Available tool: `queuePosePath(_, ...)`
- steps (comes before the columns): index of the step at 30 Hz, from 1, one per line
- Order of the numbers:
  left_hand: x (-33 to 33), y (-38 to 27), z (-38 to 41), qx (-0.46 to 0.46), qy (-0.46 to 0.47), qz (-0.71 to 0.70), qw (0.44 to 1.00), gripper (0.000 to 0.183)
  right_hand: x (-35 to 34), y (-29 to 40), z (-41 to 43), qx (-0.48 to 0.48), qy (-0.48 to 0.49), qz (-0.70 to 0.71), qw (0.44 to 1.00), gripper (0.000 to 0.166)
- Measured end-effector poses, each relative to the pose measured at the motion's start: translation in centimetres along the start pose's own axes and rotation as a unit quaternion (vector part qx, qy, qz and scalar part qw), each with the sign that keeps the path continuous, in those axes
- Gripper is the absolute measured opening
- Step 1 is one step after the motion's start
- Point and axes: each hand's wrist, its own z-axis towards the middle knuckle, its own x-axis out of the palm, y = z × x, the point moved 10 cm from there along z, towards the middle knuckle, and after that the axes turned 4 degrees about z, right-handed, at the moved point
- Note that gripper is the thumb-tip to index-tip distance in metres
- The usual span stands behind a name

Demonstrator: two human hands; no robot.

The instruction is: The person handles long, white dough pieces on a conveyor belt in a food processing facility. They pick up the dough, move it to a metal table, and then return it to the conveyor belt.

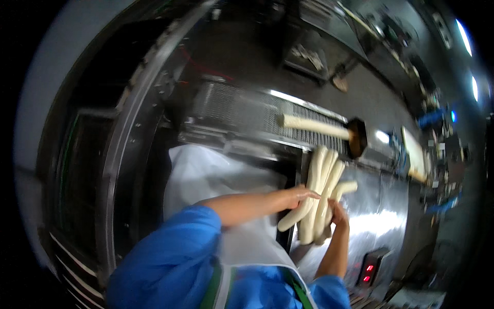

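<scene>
Several long, pale dough ropes [323, 181] lie side by side in a bundle between my hands. My left hand [301, 196] presses on the bundle from its left side, fingers laid over the ropes. From the right, my right hand [339, 214] grips the same bundle, next to a rope that bends outward at its top. The lower ends of the ropes hang over the dark gap beside the metal table [370, 201]. Another dough rope [316, 126] lies on the mesh conveyor belt [247, 106], its right end at the dark outlet [357, 138] of a steel machine.
A white sheet [216, 170] drapes left of the table, beside my apron. A scale display [370, 267] with red digits stands at the table's near right. A steel rail [133, 116] runs along the left. Beyond the conveyor, a low cart [307, 58] stands on the floor.
</scene>
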Motion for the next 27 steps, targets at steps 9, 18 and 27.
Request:
queuePosePath(9, -3.8, -13.3, -18.3, 0.272, 0.048, 0.164, 0.947, 0.055, 22.4, 9.7, -5.1, -0.127, 0.166, 0.062, 0.976, 0.050)
queuePosePath(18, -5.5, -25.3, -50.3, 0.519, -0.186, -0.015, 0.834, 0.030, 59.0, 29.8, -17.6, -0.339, 0.335, -0.318, 0.820, 0.064)
queuePosePath(27, -25.8, -22.9, -79.7, 0.545, -0.706, 0.076, 0.447, 0.060, 84.9, 28.0, -18.7, -0.490, 0.393, -0.361, 0.689, 0.050)
